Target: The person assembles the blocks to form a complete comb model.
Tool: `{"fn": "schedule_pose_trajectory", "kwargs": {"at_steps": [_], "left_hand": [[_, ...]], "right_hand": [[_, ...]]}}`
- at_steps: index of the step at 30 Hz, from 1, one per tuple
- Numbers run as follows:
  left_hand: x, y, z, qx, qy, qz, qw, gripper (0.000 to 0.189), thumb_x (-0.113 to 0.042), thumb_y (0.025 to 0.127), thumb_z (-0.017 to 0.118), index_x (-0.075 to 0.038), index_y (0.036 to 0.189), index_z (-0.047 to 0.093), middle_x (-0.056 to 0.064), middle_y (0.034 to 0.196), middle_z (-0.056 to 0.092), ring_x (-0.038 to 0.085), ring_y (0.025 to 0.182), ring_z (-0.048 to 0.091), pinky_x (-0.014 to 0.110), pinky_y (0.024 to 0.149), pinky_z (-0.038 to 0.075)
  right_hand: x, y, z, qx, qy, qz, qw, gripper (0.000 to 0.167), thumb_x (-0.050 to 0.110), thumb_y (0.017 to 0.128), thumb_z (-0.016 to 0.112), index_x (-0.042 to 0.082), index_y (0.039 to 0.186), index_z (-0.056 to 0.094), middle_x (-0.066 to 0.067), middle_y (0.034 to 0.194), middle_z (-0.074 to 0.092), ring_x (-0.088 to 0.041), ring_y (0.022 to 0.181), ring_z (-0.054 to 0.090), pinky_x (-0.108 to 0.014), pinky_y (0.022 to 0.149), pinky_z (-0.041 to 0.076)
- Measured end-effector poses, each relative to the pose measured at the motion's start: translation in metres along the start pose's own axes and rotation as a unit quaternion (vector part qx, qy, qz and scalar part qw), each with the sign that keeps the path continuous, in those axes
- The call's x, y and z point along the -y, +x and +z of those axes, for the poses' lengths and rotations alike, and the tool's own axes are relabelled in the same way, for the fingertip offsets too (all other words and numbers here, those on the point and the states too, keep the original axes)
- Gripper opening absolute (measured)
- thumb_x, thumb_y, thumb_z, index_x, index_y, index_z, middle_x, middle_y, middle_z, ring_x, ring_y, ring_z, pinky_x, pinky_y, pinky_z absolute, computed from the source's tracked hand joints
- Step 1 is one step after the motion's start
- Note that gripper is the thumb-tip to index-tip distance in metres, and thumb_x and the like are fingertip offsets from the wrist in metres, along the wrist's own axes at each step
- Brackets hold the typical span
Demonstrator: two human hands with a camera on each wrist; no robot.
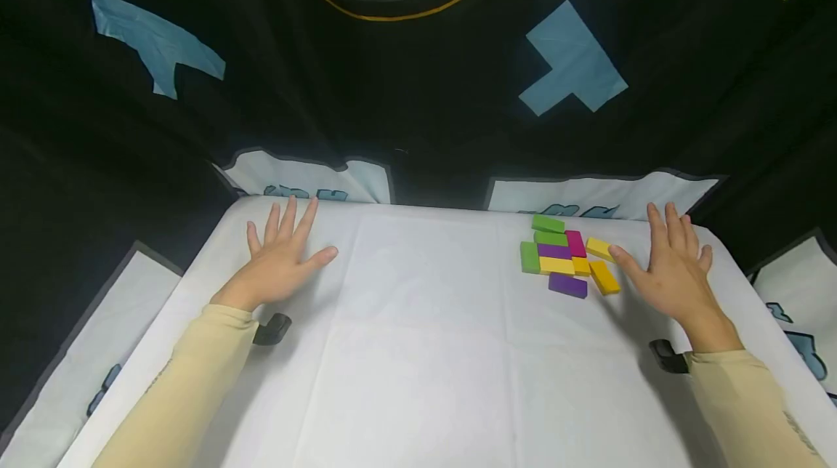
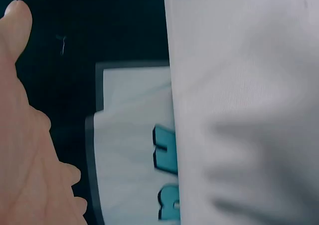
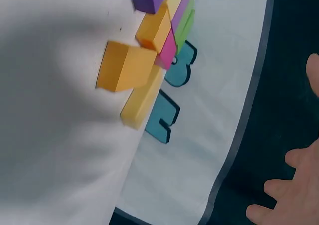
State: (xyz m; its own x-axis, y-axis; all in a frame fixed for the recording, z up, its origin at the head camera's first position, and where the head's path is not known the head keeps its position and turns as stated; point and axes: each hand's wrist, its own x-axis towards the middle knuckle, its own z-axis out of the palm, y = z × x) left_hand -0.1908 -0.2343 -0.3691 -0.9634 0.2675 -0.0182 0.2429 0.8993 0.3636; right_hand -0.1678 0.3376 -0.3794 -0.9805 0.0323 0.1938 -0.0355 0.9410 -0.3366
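Note:
Both hands are held above a white table, fingers spread, with nothing in them. My left hand (image 1: 277, 264) hovers over the left side; in the left wrist view only its edge shows. On the right, my right hand (image 1: 673, 275) is beside a group of coloured blocks, its thumb nearest a yellow block (image 1: 599, 248) and an orange block (image 1: 604, 277). The group also has green blocks (image 1: 530, 257), purple blocks (image 1: 567, 285), a magenta block (image 1: 575, 243) and further yellow and orange ones. Most lie against each other; the lower purple one sits slightly askew.
The white tabletop (image 1: 412, 352) spans the space between the arms. Beyond its far edge hangs a dark cloth (image 1: 418, 112) with blue and white patches. A small black device (image 1: 272, 329) is at the left wrist, and another black device (image 1: 668, 357) at the right.

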Motion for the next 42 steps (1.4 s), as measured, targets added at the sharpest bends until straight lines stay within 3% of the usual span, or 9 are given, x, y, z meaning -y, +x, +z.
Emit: {"fn": "schedule_pose_trajectory", "kwargs": {"at_steps": [6, 12, 16, 20, 24, 29, 35, 42], "left_hand": [[-0.015, 0.008, 0.016, -0.004, -0.013, 0.015, 0.9998, 0.090, -0.068, 0.099, 0.038, -0.021, 0.163, -0.004, 0.015, 0.167, -0.016, 0.042, 0.150, -0.019, 0.072, 0.109, -0.019], [-0.039, 0.023, 0.032, 0.003, -0.022, 0.029, 0.9993, 0.089, -0.069, 0.098, 0.037, -0.024, 0.163, -0.004, 0.012, 0.168, -0.013, 0.039, 0.152, -0.016, 0.070, 0.112, -0.018], [-0.059, 0.033, 0.046, 0.009, -0.033, 0.045, 0.9984, 0.086, -0.069, 0.099, 0.036, -0.027, 0.163, -0.003, 0.010, 0.168, -0.011, 0.039, 0.153, -0.012, 0.069, 0.113, -0.016], [-0.078, 0.040, 0.060, 0.019, -0.051, 0.053, 0.9971, 0.084, -0.067, 0.099, 0.037, -0.027, 0.163, -0.001, 0.009, 0.169, -0.010, 0.038, 0.153, -0.010, 0.067, 0.114, -0.015], [-0.095, 0.046, 0.073, 0.029, -0.064, 0.054, 0.9961, 0.083, -0.066, 0.100, 0.036, -0.027, 0.163, -0.001, 0.009, 0.169, -0.009, 0.038, 0.153, -0.009, 0.067, 0.115, -0.014], [-0.116, 0.055, 0.087, 0.045, -0.070, 0.063, 0.9946, 0.082, -0.066, 0.101, 0.034, -0.027, 0.163, -0.001, 0.009, 0.169, -0.007, 0.039, 0.154, -0.005, 0.067, 0.116, -0.010], [-0.140, 0.071, 0.104, 0.081, -0.071, 0.068, 0.9919, 0.080, -0.067, 0.101, 0.032, -0.027, 0.163, 0.001, 0.013, 0.169, -0.001, 0.039, 0.154, -0.002, 0.067, 0.117, -0.009], [-0.169, 0.088, 0.121, 0.099, -0.087, 0.075, 0.9884, 0.079, -0.067, 0.100, 0.034, -0.028, 0.163, 0.007, 0.012, 0.169, 0.006, 0.039, 0.154, 0.004, 0.067, 0.118, -0.003]], "right_hand": [[0.009, 0.006, 0.006, -0.015, 0.021, 0.004, 0.9997, 0.090, 0.056, 0.100, 0.046, 0.002, 0.160, 0.005, -0.030, 0.164, -0.002, -0.054, 0.148, -0.004, -0.079, 0.109, -0.006], [0.020, 0.016, 0.013, -0.017, 0.054, 0.011, 0.9983, 0.088, 0.039, 0.099, 0.057, 0.000, 0.160, 0.008, -0.033, 0.162, 0.007, -0.055, 0.147, 0.004, -0.075, 0.113, 0.000], [0.027, 0.027, 0.016, 0.001, 0.071, 0.029, 0.9971, 0.087, 0.034, 0.098, 0.060, 0.001, 0.160, 0.009, -0.031, 0.162, 0.010, -0.054, 0.147, 0.008, -0.077, 0.112, 0.010], [0.032, 0.037, 0.023, 0.019, 0.084, 0.057, 0.9946, 0.086, 0.036, 0.099, 0.059, 0.003, 0.160, 0.009, -0.032, 0.161, 0.015, -0.054, 0.144, 0.015, -0.077, 0.106, 0.025], [0.038, 0.047, 0.030, 0.041, 0.097, 0.078, 0.9913, 0.086, 0.041, 0.100, 0.056, 0.005, 0.161, 0.008, -0.033, 0.160, 0.019, -0.056, 0.142, 0.020, -0.076, 0.102, 0.032], [0.044, 0.062, 0.040, 0.064, 0.103, 0.087, 0.9888, 0.081, 0.044, 0.101, 0.052, 0.008, 0.162, 0.012, -0.031, 0.159, 0.023, -0.055, 0.143, 0.022, -0.074, 0.105, 0.031], [0.051, 0.080, 0.048, 0.088, 0.096, 0.070, 0.9890, 0.069, 0.039, 0.103, 0.050, 0.004, 0.158, 0.027, -0.030, 0.157, 0.031, -0.052, 0.141, 0.029, -0.068, 0.113, 0.026], [0.052, 0.097, 0.053, 0.119, 0.076, 0.056, 0.9885, 0.063, 0.035, 0.104, 0.052, -0.002, 0.152, 0.036, -0.031, 0.153, 0.037, -0.051, 0.139, 0.033, -0.065, 0.115, 0.027]]}}
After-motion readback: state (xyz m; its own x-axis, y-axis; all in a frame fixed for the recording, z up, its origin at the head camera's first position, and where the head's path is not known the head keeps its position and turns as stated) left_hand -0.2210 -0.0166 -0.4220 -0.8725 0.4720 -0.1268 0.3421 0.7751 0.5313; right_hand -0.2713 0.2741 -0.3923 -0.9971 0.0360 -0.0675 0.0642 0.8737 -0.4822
